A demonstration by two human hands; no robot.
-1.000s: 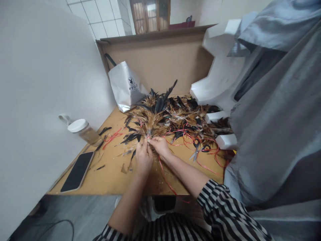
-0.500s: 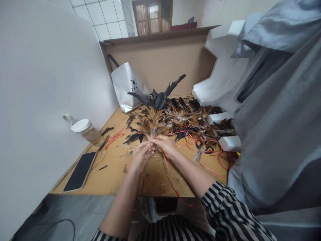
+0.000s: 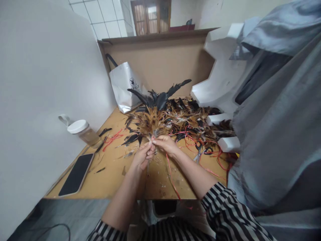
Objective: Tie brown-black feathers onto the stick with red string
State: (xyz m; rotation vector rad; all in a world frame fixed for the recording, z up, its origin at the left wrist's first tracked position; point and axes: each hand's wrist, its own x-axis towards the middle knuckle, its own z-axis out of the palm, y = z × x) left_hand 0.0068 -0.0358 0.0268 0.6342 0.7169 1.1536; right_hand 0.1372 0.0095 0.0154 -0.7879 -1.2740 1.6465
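A bundle of brown and black feathers (image 3: 151, 123) fans out away from me, its long black plumes at the far end. Its pale, bound base lies between the fingertips of both hands. My left hand (image 3: 143, 155) is closed in a pinch at the base, fingers curled under. From the other side, my right hand (image 3: 166, 145) pinches the same spot, thumb and forefinger almost touching the left ones. Red string (image 3: 171, 177) trails from below my right hand to the table's front edge. What exactly each fingertip grips is too small to make out fully.
Behind and right of the bundle lies a heap of feathers (image 3: 187, 117). Scissors (image 3: 198, 154) rest among loose red string at right, near white foam blocks (image 3: 229, 145). On the left are a phone (image 3: 76, 174), a lidded jar (image 3: 86, 134) and a silver bag (image 3: 122, 87).
The fingertips have shifted slightly around the bundle's base, and less red string shows between them. The feather bundle has tilted a little; the view has moved slightly.
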